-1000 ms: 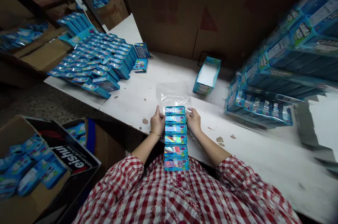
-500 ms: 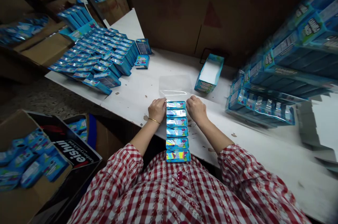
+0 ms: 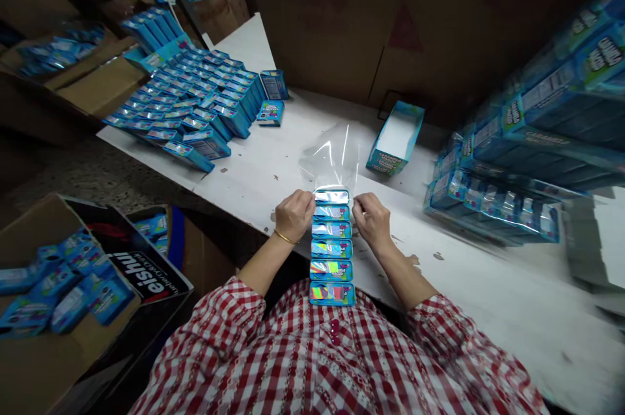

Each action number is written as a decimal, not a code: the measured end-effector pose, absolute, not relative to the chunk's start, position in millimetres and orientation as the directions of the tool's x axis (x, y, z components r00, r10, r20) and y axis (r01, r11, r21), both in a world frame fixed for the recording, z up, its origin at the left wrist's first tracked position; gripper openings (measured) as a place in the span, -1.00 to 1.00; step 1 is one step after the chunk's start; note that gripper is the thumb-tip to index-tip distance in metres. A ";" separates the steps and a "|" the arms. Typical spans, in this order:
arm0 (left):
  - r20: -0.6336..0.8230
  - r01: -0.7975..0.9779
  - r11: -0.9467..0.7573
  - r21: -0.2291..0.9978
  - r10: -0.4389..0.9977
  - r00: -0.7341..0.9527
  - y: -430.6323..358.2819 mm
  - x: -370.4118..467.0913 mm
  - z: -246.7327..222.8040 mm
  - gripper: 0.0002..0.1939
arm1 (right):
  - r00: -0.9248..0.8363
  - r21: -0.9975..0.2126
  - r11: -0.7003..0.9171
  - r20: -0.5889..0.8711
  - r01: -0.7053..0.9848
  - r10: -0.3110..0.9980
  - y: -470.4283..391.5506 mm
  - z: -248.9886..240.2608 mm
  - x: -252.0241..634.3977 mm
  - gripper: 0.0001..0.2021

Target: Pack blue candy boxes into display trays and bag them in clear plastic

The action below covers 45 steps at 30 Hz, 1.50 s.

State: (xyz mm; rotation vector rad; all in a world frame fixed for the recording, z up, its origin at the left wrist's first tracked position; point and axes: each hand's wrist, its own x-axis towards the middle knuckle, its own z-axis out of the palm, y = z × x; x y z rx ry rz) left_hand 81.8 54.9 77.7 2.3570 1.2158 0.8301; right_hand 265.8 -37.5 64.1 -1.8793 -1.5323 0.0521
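A row of several small blue candy packs (image 3: 332, 248) runs from the table edge toward my body. Clear plastic film (image 3: 330, 157) rises in a curve beyond the far end of the row, its surface catching the light. At the left of the farthest pack, my left hand (image 3: 295, 214) is closed, pinching the film's near edge. My right hand (image 3: 372, 219) is closed on the film's other side, at the right of the same pack. The fingertips are partly hidden, and both hands are close to the packs' ends.
An open blue display box (image 3: 396, 138) stands behind on the white table (image 3: 273, 167). Many upright packs (image 3: 195, 99) fill the table's left, with two loose packs (image 3: 271, 113) beside them. Film-wrapped boxes (image 3: 493, 203) are stacked at right. A carton (image 3: 92, 350) of packs sits lower left.
The film, lying nearly flat before, now stands up in a curve beyond the row. Both hands stay at the row's far end, and the whole view has shifted slightly.
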 end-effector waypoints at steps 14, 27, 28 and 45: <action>0.033 0.622 -0.170 0.764 0.974 0.226 48.5 98.4 24.3 -0.75 | 0.382 -0.470 -0.242 0.227 0.849 0.896 -39.1 24.9 260.9 -0.77; -0.235 0.880 -0.406 0.246 0.856 0.461 73.3 100.8 61.6 -0.68 | 0.142 -0.176 -0.158 -0.101 0.972 0.985 -24.9 50.4 281.4 -0.76; -0.241 0.876 -0.416 0.245 0.849 0.470 74.5 100.4 61.2 -0.68 | 0.139 -0.170 -0.158 -0.115 0.973 0.984 -24.6 50.9 282.2 -0.77; -0.274 0.890 -0.427 0.160 0.847 0.456 72.9 93.7 54.6 -0.66 | 0.110 -0.222 -0.101 0.030 0.970 0.993 -31.3 34.6 281.3 -0.78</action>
